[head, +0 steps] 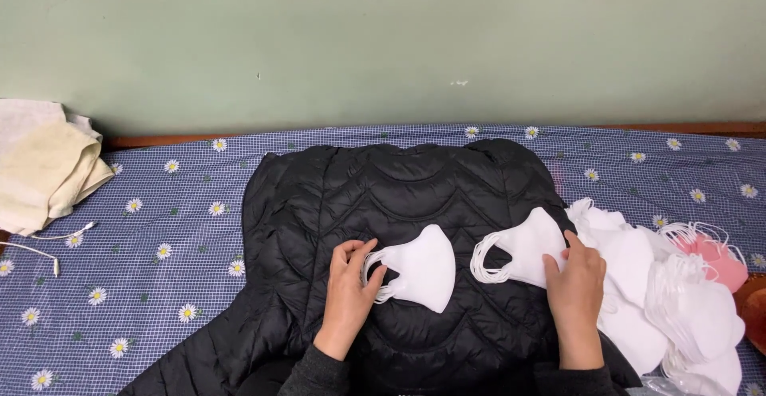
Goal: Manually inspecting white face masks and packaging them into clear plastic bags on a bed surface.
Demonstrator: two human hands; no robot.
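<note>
A black quilted jacket (383, 196) lies spread on the bed. On it lie two white face masks. My left hand (349, 292) holds the ear loops of the left mask (423, 267). My right hand (574, 284) rests on the right mask (527, 246), fingers pinching its right edge. Both hands come from dark sleeves at the bottom of the view.
A pile of white masks (678, 300) sits at the right, with a pink mask (718, 256) among them. A blue checked daisy-print sheet (159, 284) covers the bed. Cream towels (40, 168) and a white cable (48, 240) lie at the left. A green wall (383, 45) stands behind.
</note>
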